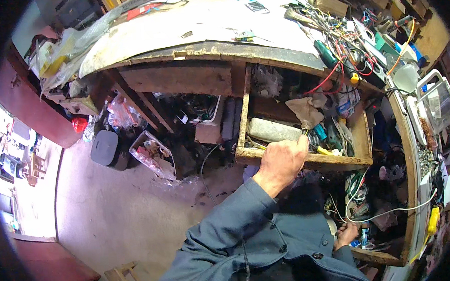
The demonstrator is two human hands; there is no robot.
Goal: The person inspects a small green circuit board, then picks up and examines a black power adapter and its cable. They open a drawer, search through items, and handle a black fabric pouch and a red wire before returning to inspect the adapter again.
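Left hand (283, 160) nearer, over drawer (357, 159) front edge, fingers curled, hold unclear; grey case (275, 129) just beyond, long axis roughly along edge. Right hand (347, 234): can't tell grip.

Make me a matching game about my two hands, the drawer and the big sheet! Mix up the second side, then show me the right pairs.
Things
1. left hand
2. right hand
3. drawer
4. big sheet

Places, colours and states
A. wooden and pulled open
B. lower in the picture than the drawer
C. white and spread out, near the top of the picture
D. at the front edge of the drawer

Right pairs: 1-D, 2-B, 3-A, 4-C
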